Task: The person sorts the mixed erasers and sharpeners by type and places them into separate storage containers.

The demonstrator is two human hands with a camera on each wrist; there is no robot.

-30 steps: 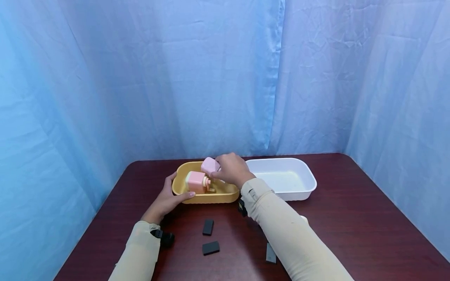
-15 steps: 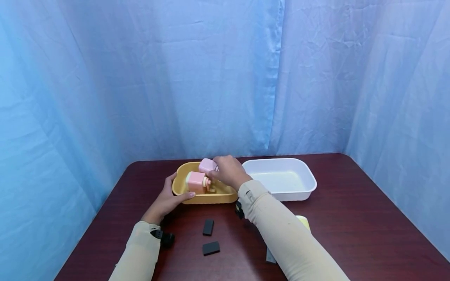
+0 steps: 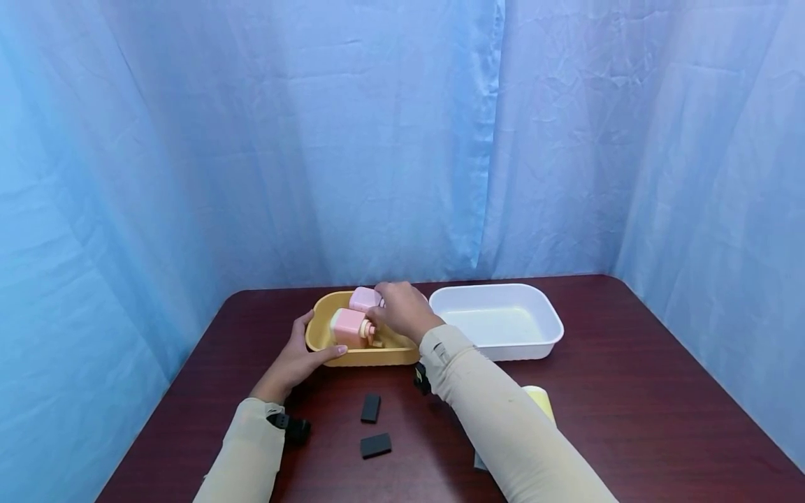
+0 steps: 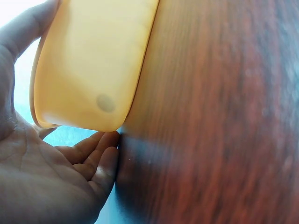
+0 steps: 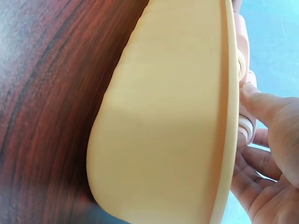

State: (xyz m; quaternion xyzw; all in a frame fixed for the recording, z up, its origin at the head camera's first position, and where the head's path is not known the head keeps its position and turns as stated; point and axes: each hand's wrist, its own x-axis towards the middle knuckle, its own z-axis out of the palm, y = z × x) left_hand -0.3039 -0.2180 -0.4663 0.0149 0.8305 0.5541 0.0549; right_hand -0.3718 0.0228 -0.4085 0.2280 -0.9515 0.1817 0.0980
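Note:
My left hand (image 3: 297, 358) grips the left end of a yellow plastic tray (image 3: 377, 358), thumb over its front rim and fingers around the end wall. Inside the tray, a pink pump bottle (image 3: 349, 326) lies on its side, its pump toward the right. Behind it lies a paler pink bottle (image 3: 363, 299), low in the tray. My right hand (image 3: 405, 312) holds that paler bottle near its neck, with thumb and fingers around it. In the right wrist view, the tray wall (image 5: 159, 121) hides most of both bottles.
A white tray (image 3: 503, 328) stands right of the yellow one. Two small black blocks (image 3: 371, 409) lie in front on the dark red table (image 3: 629, 391). A pale yellow object (image 3: 539, 399) and a grey piece (image 3: 480, 462) are partly hidden by the right sleeve.
My right hand has moved left and slightly down with the paler pink bottle, which now sits lower behind the other bottle. My left hand keeps its grip on the tray.

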